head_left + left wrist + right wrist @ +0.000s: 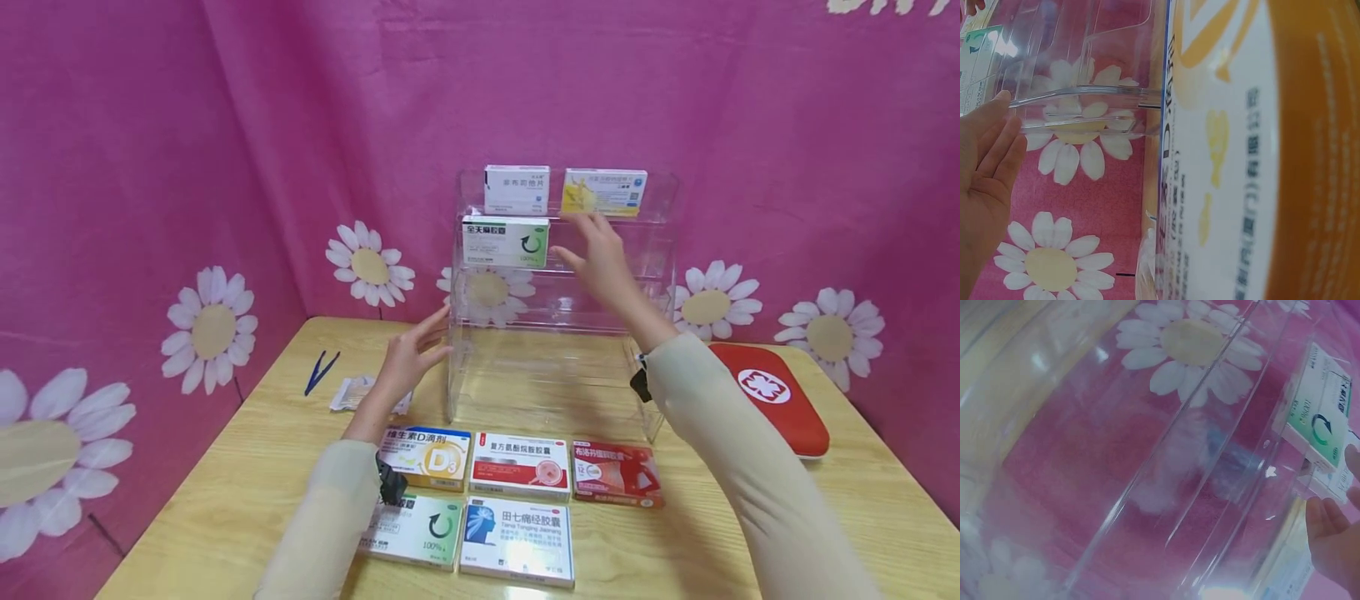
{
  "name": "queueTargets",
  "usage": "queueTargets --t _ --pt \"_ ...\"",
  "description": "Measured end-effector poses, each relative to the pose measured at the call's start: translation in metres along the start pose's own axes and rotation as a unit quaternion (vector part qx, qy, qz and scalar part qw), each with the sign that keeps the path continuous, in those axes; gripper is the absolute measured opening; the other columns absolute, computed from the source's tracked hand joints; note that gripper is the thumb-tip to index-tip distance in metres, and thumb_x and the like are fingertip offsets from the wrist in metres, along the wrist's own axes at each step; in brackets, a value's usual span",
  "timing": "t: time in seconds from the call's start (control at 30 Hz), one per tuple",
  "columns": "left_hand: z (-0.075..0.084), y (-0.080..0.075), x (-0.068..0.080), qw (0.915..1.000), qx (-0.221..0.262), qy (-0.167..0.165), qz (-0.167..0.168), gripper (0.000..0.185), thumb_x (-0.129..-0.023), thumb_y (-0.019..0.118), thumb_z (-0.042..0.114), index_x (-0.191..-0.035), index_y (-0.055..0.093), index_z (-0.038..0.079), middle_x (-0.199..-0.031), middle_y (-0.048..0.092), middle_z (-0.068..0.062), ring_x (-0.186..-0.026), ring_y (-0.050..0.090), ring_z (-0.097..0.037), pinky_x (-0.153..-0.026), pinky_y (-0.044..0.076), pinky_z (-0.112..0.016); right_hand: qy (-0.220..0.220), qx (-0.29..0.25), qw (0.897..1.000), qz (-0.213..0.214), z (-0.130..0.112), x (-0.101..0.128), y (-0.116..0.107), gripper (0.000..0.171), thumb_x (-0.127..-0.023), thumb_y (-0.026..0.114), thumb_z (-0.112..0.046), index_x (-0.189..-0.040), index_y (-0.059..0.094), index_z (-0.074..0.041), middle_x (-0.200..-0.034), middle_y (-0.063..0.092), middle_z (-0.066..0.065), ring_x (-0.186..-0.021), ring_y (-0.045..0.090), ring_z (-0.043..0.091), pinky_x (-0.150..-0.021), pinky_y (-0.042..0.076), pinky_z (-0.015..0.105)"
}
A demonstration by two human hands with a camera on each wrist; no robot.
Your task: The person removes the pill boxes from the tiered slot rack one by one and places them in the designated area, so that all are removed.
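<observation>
A clear tiered display rack [555, 318] stands at the back of the table. My left hand [408, 360] is at its left side, fingers fairly straight with the tips at the edge; the left wrist view also shows this hand [988, 162] there. Up at the second tier, my right hand [606, 265] holds nothing, thumb and fingers spread apart. Its thumb is near the right end of a white-and-green medicine box [505, 242]. The fingertips overlap the lower edge of a white-and-yellow medicine box [604, 192] on the top tier, where a white medicine box [517, 190] also stands.
In front of the rack lie an orange-and-white vitamin D box [427, 457], red-and-white box [520, 465], red box [617, 473], another green-and-white box [412, 532] and blue-and-white box [516, 540]. Blue tweezers [321, 372] and a clear packet [352, 393] are left; a red case [780, 404] is right.
</observation>
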State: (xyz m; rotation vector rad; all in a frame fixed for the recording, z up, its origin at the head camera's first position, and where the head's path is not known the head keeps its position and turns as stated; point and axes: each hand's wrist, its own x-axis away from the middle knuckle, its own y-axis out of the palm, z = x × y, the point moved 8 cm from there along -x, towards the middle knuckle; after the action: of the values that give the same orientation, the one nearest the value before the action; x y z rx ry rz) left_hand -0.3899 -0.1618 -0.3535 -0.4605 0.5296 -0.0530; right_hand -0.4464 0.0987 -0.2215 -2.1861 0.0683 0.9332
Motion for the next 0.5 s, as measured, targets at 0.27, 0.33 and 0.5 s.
queueTargets --t 0.27,0.33,0.5 --pt "0.0 0.0 0.0 0.9999 -0.012 -0.009 -0.003 0.063 -0.088 0.068 0.001 -0.146 0.046 0.01 -0.133 0.061 -0.021 -0.124 0.061 -0.034 -0.105 0.053 -0.038 -0.019 0.023 0.999 -0.03 -0.003 -0.019 0.024 0.049 -0.088 0.071 -0.01 -0.134 0.054 -0.004 -0.127 0.049 0.025 -0.114 0.053 0.041 -0.104 0.05 0.053" --pt "0.0 0.0 0.0 0.9998 -0.016 -0.006 -0.003 0.063 -0.088 0.068 0.001 -0.146 0.046 0.01 -0.134 0.061 -0.021 -0.123 0.061 -0.034 -0.105 0.053 -0.039 -0.018 0.019 0.999 -0.031 -0.004 -0.02 0.028 0.046 -0.088 0.07 -0.009 -0.131 0.056 -0.003 -0.126 0.049 0.025 -0.113 0.053 0.04 -0.103 0.051 0.051" --pt "0.001 0.0 0.0 0.9998 -0.019 -0.003 -0.001 0.063 -0.088 0.069 0.002 -0.146 0.046 0.01 -0.133 0.061 -0.021 -0.122 0.061 -0.035 -0.104 0.054 -0.039 0.0 0.006 1.0 -0.026 -0.006 -0.02 0.037 0.04 -0.089 0.068 -0.005 -0.126 0.053 -0.003 -0.124 0.049 0.022 -0.105 0.055 0.036 -0.096 0.055 0.048"
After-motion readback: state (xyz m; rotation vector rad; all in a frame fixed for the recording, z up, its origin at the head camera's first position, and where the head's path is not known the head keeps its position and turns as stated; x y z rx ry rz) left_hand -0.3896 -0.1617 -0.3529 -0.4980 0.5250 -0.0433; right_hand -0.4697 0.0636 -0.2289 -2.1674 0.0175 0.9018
